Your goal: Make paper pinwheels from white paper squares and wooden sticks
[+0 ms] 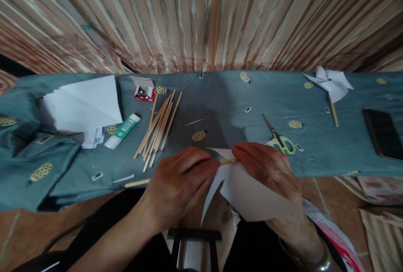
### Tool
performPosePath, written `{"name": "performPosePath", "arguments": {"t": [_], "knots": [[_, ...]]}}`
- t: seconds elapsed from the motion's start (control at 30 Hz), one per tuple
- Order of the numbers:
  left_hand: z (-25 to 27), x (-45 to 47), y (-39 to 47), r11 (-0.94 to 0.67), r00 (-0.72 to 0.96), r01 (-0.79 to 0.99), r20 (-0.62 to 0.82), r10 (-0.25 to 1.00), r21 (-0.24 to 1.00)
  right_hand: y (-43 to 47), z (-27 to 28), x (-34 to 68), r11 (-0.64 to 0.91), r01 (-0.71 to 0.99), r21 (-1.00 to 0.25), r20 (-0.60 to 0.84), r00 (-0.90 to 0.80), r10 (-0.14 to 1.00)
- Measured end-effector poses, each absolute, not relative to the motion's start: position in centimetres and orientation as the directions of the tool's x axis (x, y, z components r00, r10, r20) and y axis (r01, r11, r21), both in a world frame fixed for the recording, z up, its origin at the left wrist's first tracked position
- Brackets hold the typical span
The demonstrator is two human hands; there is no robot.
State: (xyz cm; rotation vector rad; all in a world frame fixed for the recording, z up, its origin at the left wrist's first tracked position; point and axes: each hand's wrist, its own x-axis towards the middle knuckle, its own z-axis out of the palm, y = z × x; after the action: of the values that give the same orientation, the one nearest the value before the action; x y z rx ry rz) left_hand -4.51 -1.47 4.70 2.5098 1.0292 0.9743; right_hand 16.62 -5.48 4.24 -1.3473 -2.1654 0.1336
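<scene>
My left hand (185, 179) is closed round a thin wooden stick (228, 162), whose tip shows between my two hands. A stick end (137, 183) jutting out left of that hand lines up with it. My right hand (267, 167) is closed on a white paper pinwheel (252, 194), its cut blades hanging below the fingers. The stick's tip meets the paper at my right fingertips; the exact joint is hidden. Both hands are over the table's front edge. Just beyond my right hand lie scissors (278, 139) with pale green handles.
On the green cloth (220, 95) lie several wooden sticks (160, 127), a glue stick (122, 131), a small red box (145, 93) of metal pins, and white paper sheets (85, 102). At right are a finished-looking pinwheel (333, 83) and a phone (382, 131). A curtain (189, 20) hangs behind.
</scene>
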Motion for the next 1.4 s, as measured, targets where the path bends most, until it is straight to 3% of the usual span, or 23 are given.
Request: {"name": "performPosePath", "arguments": {"t": [0.33, 0.53, 1.4], "knots": [[4.0, -4.0, -1.1, -0.690, 0.576, 0.545, 0.385, 0.721, 0.477, -5.2, 3.7, 16.4, 0.496, 0.818, -0.291, 0.442, -0.345, 0.828], [3.9, -3.6, -1.4, -0.722, 0.568, 0.528, 0.447, 0.692, 0.448, -5.0, 3.5, 16.2, 0.482, 0.828, -0.285, 0.453, -0.327, 0.830], [3.3, -3.4, -1.8, -0.720, 0.578, 0.503, 0.433, 0.692, 0.479, -5.0, 2.9, 16.0, 0.470, 0.828, -0.306, 0.466, -0.300, 0.832]]}}
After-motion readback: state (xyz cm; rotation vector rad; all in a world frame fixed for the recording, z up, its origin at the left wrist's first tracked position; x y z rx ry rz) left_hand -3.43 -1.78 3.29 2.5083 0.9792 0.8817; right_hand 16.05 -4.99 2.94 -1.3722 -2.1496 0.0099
